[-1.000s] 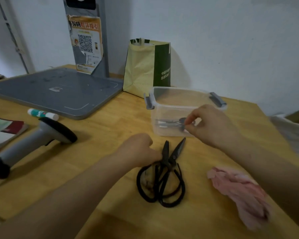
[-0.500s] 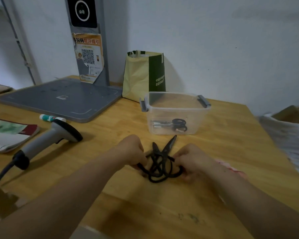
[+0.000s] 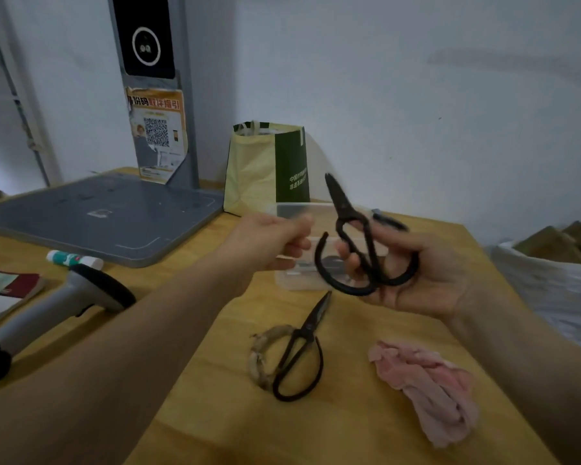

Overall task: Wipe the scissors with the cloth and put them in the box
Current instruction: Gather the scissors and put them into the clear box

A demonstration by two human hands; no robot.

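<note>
Black iron, dull and rough-forged: the raised scissors (image 3: 346, 213) stand almost upright in the air over the counter (image 3: 366, 431), long axis near vertical, the short closed blades pointing up and leaning a little left, tip against the white wall. Their two big round loop handles hang lowest and lie in the upturned palm of the right hand (image 3: 426, 273), whose fingers (image 3: 393, 236) curl round the shanks and hold the pair in front of the box (image 3: 292, 207).

The left hand (image 3: 265, 243) hovers just left of them, apart from the handles, its fingers (image 3: 299, 245) curled in on themselves and blurred.

The box is clear plastic, rectangular, soft with blur behind both hands; something dark lies in it, too hazy to name.

A second pair (image 3: 302, 340) lies flat on the yellow wooden counter nearer the person, long axis slanting, blades closed and pointing away and to the right, toward the box. One loop is bare black metal; the left one is wound in frayed, pale wrapping.

The cloth (image 3: 430, 384), pink, soft and crumpled into a long heap, lies right of that pair, not touching it.

A cream and green paper bag (image 3: 265, 166) stands behind the box, and a grey handheld scanner (image 3: 64, 307) lies at the far left
</note>
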